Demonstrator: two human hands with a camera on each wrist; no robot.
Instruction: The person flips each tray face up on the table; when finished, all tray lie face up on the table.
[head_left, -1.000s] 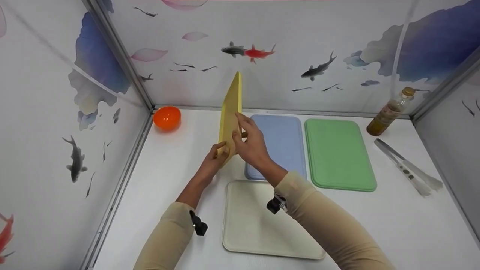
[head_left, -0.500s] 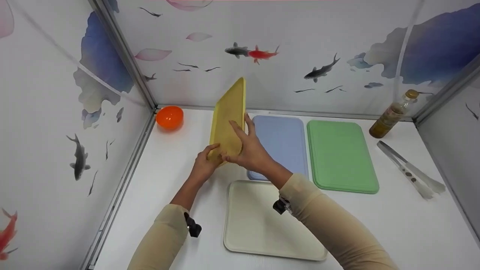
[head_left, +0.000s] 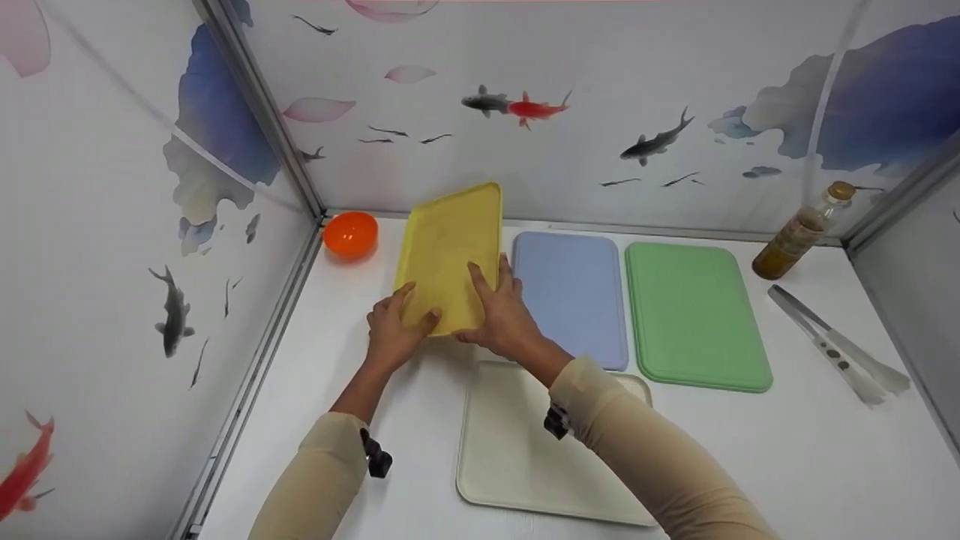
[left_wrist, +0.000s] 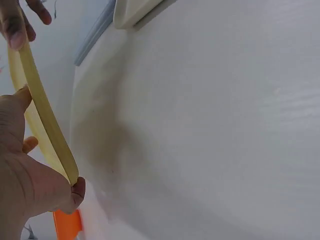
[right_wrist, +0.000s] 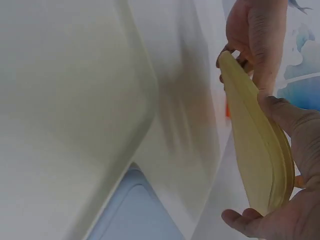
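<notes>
The yellow tray (head_left: 450, 247) is raised above the bench (head_left: 416, 465) and tilted, between the orange bowl (head_left: 351, 235) and the blue tray (head_left: 571, 300). The fingers of the left hand (head_left: 393, 334) grip its left edge and near corner; the fingers of the right hand (head_left: 508, 319) grip its right edge. The beige tray (head_left: 536, 457) lies nearer the person, the right forearm above it.
</notes>
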